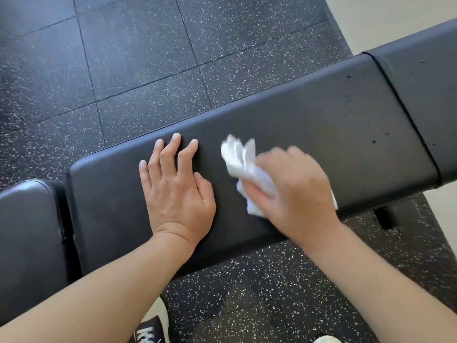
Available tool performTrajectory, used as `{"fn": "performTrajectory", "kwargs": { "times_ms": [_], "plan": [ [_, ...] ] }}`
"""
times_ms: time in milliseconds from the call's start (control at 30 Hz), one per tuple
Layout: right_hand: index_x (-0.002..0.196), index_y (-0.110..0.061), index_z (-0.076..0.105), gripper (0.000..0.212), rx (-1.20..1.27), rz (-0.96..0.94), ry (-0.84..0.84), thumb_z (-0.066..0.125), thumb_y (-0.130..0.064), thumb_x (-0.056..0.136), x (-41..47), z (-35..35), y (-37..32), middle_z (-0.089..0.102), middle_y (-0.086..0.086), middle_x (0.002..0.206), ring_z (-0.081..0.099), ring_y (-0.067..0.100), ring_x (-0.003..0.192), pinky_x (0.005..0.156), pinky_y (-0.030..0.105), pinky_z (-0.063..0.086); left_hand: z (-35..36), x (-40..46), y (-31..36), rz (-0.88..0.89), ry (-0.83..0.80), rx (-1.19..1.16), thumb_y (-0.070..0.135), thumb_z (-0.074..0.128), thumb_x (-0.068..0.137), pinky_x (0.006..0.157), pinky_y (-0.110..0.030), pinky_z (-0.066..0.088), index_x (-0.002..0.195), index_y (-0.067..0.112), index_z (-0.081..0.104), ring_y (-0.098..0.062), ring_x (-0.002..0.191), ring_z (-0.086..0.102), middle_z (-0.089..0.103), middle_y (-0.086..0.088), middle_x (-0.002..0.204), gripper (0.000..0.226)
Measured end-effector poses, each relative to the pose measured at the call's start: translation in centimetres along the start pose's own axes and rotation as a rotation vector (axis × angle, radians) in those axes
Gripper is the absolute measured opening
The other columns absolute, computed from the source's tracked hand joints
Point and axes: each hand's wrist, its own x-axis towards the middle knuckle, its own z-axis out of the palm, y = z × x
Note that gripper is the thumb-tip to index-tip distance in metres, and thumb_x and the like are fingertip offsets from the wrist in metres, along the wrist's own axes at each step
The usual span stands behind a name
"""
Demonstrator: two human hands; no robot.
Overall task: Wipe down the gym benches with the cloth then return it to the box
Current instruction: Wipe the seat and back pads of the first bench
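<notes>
Two bare forearms reach over a padded black vinyl bench [321, 115]. Left hand [176, 191] lies flat, fingers spread; right hand [294, 191] clutches a crumpled white cloth [243, 164] on the bench's near edge.

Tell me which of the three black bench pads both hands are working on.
The long middle pad. The left hand lies flat on it, and the right hand holds the white cloth against it. The left-end pad and right-end pad go untouched.

floor [138, 70]: blk speckled rubber tiles | pale strip [371, 13], maybe wall
</notes>
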Motion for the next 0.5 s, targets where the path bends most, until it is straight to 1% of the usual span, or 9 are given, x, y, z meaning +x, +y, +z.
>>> {"fn": "performTrajectory", "kwargs": {
  "times_ms": [100,167,200,233,300,367,433,500],
  "plan": [
    [0.088,-0.013,0.069,0.032,0.030,-0.125,-0.114,0.070,-0.044,0.097,-5.2,-2.3,0.4,0.046,-0.001,0.074,0.036,0.023,0.066,0.056,0.043,0.035,0.1,0.0,-0.1,-0.003,0.003,0.002,0.021,0.045,0.091,0.127,-0.061,0.016,0.148,0.020,0.052,-0.035,0.156,0.027,0.041,-0.006,0.162,0.058],
    [0.090,-0.012,0.073,0.034,-0.001,-0.243,-0.144,0.072,-0.045,0.097,-5.3,-3.4,2.0,0.046,-0.001,0.072,0.037,0.023,0.064,0.054,0.042,0.037,0.0,0.0,0.0,-0.006,0.004,-0.005,0.021,0.044,0.091,0.127,-0.061,0.016,0.148,0.020,0.052,-0.035,0.156,0.028,0.041,-0.006,0.161,0.058],
    [0.091,-0.012,0.074,0.034,-0.018,-0.252,-0.125,0.071,-0.045,0.097,-4.3,-3.7,3.2,0.048,0.000,0.071,0.040,0.024,0.063,0.054,0.042,0.040,0.0,0.0,0.0,-0.007,0.005,-0.007,0.021,0.044,0.090,0.127,-0.061,0.015,0.148,0.020,0.052,-0.034,0.156,0.028,0.041,-0.006,0.161,0.058],
    [0.090,-0.012,0.074,0.033,-0.034,-0.199,-0.083,0.070,-0.044,0.097,-2.9,-3.9,4.5,0.052,0.000,0.070,0.043,0.025,0.062,0.055,0.042,0.043,0.0,0.0,0.0,-0.005,0.005,-0.005,0.021,0.044,0.090,0.127,-0.061,0.015,0.148,0.020,0.052,-0.034,0.156,0.028,0.041,-0.006,0.161,0.058],
    [0.089,-0.015,0.069,0.033,-0.069,0.042,0.012,0.065,-0.047,0.096,0.4,-3.9,7.0,0.059,0.000,0.075,0.053,0.029,0.069,0.062,0.040,0.045,0.1,0.0,0.1,0.000,0.006,0.003,0.022,0.043,0.090,0.127,-0.060,0.015,0.148,0.020,0.051,-0.034,0.156,0.028,0.041,-0.006,0.161,0.058],
    [0.088,-0.018,0.062,0.032,-0.094,0.268,0.077,0.062,-0.049,0.093,2.9,-3.4,8.1,0.062,0.001,0.080,0.057,0.031,0.077,0.065,0.039,0.041,0.1,0.0,0.0,-0.003,0.004,0.007,0.022,0.044,0.090,0.127,-0.060,0.015,0.148,0.021,0.051,-0.034,0.156,0.027,0.041,-0.005,0.161,0.058],
    [0.088,-0.017,0.060,0.030,-0.100,0.376,0.135,0.064,-0.046,0.091,4.4,-2.2,7.2,0.063,0.004,0.082,0.057,0.034,0.078,0.063,0.037,0.035,0.1,0.0,0.0,-0.007,0.001,0.006,0.022,0.043,0.091,0.127,-0.060,0.014,0.148,0.020,0.050,-0.034,0.156,0.026,0.040,-0.006,0.162,0.058],
    [0.090,-0.015,0.062,0.028,-0.107,0.398,0.160,0.067,-0.042,0.088,5.3,-0.7,4.4,0.064,0.006,0.082,0.057,0.035,0.076,0.062,0.035,0.031,-0.1,0.0,0.0,-0.007,-0.005,0.004,0.023,0.042,0.091,0.127,-0.060,0.013,0.148,0.019,0.050,-0.034,0.156,0.026,0.040,-0.006,0.162,0.058]
  ]
}}
